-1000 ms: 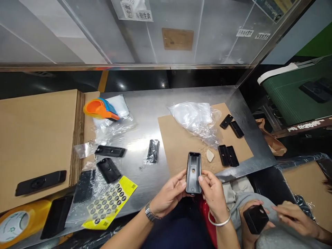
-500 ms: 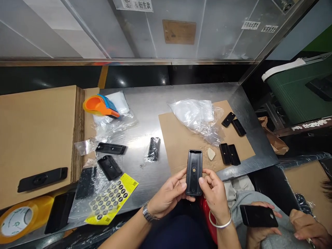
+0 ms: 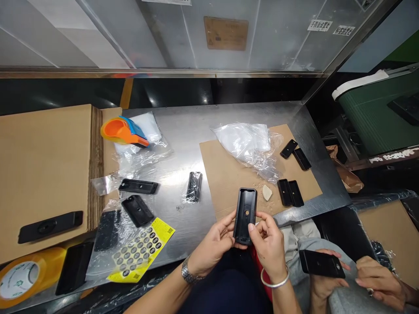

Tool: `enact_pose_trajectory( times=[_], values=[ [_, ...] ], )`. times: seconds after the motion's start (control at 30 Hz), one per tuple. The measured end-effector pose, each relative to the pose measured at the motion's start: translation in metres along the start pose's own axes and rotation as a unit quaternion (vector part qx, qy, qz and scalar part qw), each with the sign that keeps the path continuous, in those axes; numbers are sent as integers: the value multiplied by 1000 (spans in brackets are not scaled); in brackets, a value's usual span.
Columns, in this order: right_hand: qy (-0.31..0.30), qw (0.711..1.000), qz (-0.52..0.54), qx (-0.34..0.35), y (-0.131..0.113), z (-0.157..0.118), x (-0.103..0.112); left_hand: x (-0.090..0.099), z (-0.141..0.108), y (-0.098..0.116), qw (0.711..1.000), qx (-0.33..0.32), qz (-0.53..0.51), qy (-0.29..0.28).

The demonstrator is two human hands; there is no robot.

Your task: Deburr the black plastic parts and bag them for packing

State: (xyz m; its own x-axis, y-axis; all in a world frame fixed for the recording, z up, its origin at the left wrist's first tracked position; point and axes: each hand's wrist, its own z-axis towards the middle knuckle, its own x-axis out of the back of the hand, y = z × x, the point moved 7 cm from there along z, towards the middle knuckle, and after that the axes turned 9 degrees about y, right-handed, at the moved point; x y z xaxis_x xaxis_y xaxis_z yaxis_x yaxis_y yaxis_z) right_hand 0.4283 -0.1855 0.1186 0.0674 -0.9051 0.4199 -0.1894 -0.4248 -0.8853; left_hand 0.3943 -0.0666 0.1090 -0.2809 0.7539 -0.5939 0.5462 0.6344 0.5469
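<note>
Between my two hands I hold a black rectangular plastic shell (image 3: 246, 205), its hollow side facing me and a small round hole near its middle. My left hand (image 3: 216, 237) grips the left edge with thumb and fingers. My right hand (image 3: 269, 242) has its thumb on the lower right edge and its fingers behind. Beyond the shell lies a brown cardboard sheet (image 3: 222, 174), with a small off-white lump (image 3: 266, 192) on it. To the right, a pair of black shells (image 3: 290, 192) lies side by side. Two more black pieces (image 3: 295, 154) rest farther back.
Clear plastic bags (image 3: 244, 141) lie on the cardboard. At left are an orange-and-blue tape dispenser (image 3: 126, 131), a yellow sticker sheet (image 3: 160, 233), black parts (image 3: 137, 210), stacked cardboard (image 3: 46, 165) and a tape roll (image 3: 19, 279). A co-worker's hand (image 3: 329, 279) holds a black piece at right.
The shell in my hands has turned slightly and tilts a little to the right. The co-worker's black piece has shifted left and up. My view has moved slightly.
</note>
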Motion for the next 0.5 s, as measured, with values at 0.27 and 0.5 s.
enact_pose_trajectory(
  times=[0.27,0.5],
  values=[
    [-38,996,66,-36,18,8,-15,11,2,0,999,9,22,24],
    [-36,999,-13,-20,54,19,-37,49,38,-23,987,-25,116,111]
  ],
)
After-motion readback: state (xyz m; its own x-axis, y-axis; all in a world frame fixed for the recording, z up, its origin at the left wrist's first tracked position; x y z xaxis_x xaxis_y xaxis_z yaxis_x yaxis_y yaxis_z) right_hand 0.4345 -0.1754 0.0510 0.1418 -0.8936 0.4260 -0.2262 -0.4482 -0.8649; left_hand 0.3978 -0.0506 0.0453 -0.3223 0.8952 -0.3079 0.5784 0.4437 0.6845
